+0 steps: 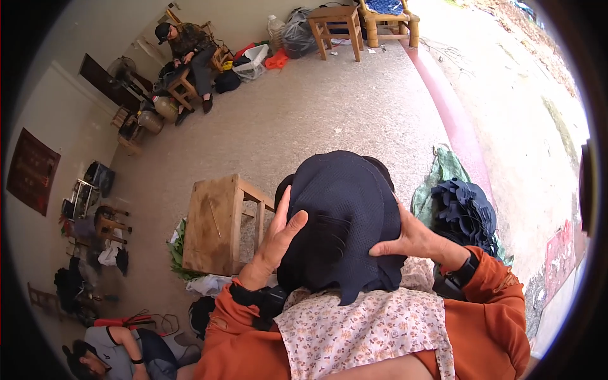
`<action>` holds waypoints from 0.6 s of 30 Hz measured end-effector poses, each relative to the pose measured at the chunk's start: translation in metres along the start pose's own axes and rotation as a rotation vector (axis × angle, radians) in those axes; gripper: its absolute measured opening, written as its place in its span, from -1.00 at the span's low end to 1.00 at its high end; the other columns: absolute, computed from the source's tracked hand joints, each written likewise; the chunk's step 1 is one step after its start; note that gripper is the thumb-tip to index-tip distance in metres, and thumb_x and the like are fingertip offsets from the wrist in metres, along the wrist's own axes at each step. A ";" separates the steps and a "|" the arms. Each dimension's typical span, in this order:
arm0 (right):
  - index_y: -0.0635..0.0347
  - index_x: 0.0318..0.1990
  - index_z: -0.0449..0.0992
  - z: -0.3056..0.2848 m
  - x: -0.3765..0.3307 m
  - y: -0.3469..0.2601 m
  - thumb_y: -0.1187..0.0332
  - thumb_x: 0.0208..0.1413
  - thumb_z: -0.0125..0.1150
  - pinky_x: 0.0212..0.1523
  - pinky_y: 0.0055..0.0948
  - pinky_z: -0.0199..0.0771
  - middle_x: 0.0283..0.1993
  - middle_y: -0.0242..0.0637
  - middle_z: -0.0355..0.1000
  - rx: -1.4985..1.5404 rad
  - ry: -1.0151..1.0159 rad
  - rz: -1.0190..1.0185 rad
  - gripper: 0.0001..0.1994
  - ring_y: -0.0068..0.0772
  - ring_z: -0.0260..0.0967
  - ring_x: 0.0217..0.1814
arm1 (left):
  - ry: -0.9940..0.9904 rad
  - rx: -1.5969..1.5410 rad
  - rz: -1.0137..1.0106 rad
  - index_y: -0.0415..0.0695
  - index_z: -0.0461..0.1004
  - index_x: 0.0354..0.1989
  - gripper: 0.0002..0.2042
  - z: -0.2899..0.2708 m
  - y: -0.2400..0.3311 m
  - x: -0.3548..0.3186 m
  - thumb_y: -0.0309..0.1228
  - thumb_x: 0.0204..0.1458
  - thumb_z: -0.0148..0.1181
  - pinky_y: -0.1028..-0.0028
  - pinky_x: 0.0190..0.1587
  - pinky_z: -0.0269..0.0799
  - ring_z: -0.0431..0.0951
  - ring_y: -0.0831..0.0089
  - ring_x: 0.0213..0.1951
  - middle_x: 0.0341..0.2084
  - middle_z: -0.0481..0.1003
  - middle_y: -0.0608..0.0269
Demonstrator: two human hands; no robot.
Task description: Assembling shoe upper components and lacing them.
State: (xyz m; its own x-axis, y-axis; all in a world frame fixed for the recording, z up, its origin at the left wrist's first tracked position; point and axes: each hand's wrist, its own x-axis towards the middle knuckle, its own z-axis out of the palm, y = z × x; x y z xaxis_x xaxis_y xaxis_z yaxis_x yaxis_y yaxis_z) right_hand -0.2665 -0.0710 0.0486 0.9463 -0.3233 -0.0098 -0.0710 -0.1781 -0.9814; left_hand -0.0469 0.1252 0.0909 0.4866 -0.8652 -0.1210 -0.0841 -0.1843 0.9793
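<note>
I see the left hand (pixel 277 235) and right hand (pixel 411 239) pressed open-palmed against dark navy fabric pieces (pixel 345 215). Neither hand closes around the stack.

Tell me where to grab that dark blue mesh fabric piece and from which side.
Grip the dark blue mesh fabric piece at its two side edges, coming in from both sides, as the left hand and right hand do. It lies domed and limp over the lap, so pinching the edges probably keeps it spread.

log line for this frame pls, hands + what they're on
left hand: flat on dark fabric stack | right hand: pressing stack's right edge | stack: on floral cloth on lap | wooden stool: left
</note>
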 end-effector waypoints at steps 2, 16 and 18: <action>0.43 0.39 -0.16 -0.022 0.002 -0.007 -0.09 -0.22 0.51 0.30 -0.10 0.18 0.35 0.26 0.02 -0.181 0.069 0.122 0.20 0.04 -0.09 0.47 | -0.006 0.296 0.008 -0.36 -0.12 0.37 0.03 -0.016 0.004 0.008 0.31 0.01 0.03 0.28 0.40 -0.19 -0.08 0.13 0.41 0.36 -0.05 -0.17; 0.37 0.39 -0.11 -0.002 0.068 -0.011 -0.24 0.16 -0.02 0.42 -0.14 -0.07 0.40 0.28 -0.08 -0.147 0.144 -0.115 -0.08 0.17 -0.15 0.48 | 0.094 0.001 0.108 -0.32 -0.17 0.39 -0.04 0.016 0.012 0.048 0.35 0.11 -0.33 0.24 0.41 -0.21 -0.13 0.13 0.42 0.38 -0.10 -0.18; 0.37 0.39 -0.08 -0.009 0.074 -0.005 -0.25 0.16 -0.04 0.41 -0.12 -0.06 0.39 0.28 -0.07 -0.244 0.147 -0.186 -0.09 0.19 -0.14 0.47 | 0.111 -0.107 0.082 -0.32 -0.14 0.39 -0.11 0.022 0.014 0.045 0.29 0.17 -0.37 0.27 0.41 -0.17 -0.07 0.18 0.41 0.38 -0.07 -0.13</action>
State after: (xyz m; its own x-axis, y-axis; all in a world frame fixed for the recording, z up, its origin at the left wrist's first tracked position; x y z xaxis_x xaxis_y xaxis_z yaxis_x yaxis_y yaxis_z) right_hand -0.1991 -0.1024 0.0542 0.8957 -0.3917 0.2102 0.0085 -0.4577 -0.8891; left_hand -0.0449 0.0732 0.0961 0.5758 -0.8172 -0.0276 -0.0368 -0.0596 0.9975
